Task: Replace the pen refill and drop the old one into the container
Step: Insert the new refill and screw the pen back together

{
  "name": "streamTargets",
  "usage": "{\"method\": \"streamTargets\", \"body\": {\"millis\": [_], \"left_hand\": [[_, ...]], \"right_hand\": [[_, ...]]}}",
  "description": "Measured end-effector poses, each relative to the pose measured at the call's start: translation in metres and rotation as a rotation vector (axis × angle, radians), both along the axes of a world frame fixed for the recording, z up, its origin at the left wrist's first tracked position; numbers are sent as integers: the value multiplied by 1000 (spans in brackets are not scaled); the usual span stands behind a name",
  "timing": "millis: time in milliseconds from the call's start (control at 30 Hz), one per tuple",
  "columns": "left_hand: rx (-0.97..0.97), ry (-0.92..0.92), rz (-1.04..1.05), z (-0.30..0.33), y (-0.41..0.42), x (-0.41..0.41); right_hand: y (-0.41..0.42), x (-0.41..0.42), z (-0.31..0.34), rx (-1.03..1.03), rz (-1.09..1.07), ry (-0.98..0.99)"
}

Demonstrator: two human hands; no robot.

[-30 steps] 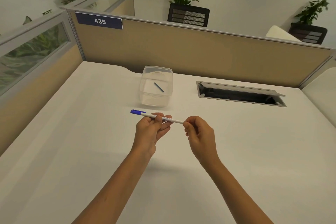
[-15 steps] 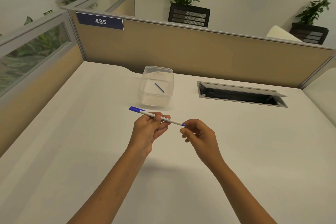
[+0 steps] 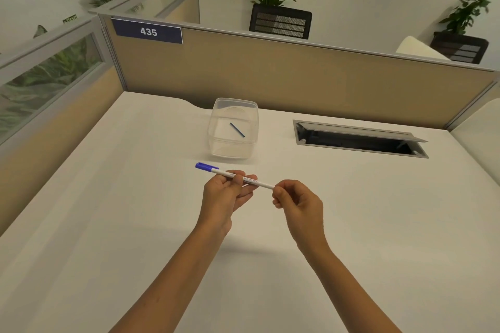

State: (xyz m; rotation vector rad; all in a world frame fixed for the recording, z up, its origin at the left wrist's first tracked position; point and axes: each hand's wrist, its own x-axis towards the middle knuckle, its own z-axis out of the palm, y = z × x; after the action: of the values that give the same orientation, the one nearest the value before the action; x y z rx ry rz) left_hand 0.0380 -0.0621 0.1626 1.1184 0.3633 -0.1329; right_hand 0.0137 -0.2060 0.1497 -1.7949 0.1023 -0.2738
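Note:
A white pen (image 3: pixel 259 183) with a blue cap at its left end is held level above the desk. My left hand (image 3: pixel 226 194) grips the barrel around its middle. My right hand (image 3: pixel 297 201) pinches the pen's right end between thumb and fingertips, and that end is hidden by the fingers. Behind the hands stands a clear plastic container (image 3: pixel 234 154) with a short dark blue refill (image 3: pixel 237 130) lying slanted on its bottom.
The white desk (image 3: pixel 108 211) is enclosed by tan partition panels at the back and left. An open cable slot (image 3: pixel 359 140) with a raised grey lid is set into the desk to the right of the container.
Half a second ago a blue tip showed at the pen's right end beside my right fingers; now those fingers cover it. My left hand and the pen stay almost in place.

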Motion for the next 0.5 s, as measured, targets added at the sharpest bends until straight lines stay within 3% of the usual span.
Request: {"method": "streamTargets", "body": {"millis": [167,400,500], "left_hand": [[-106,100,-52,1,3,2],[-173,215,-85,3,6,3],[-207,261,-106,1,5,0]], "right_hand": [[-5,3,-7,-495,3,-415],[-20,14,-8,-838,118,-755],[-28,15,-10,-941,186,-807]]}}
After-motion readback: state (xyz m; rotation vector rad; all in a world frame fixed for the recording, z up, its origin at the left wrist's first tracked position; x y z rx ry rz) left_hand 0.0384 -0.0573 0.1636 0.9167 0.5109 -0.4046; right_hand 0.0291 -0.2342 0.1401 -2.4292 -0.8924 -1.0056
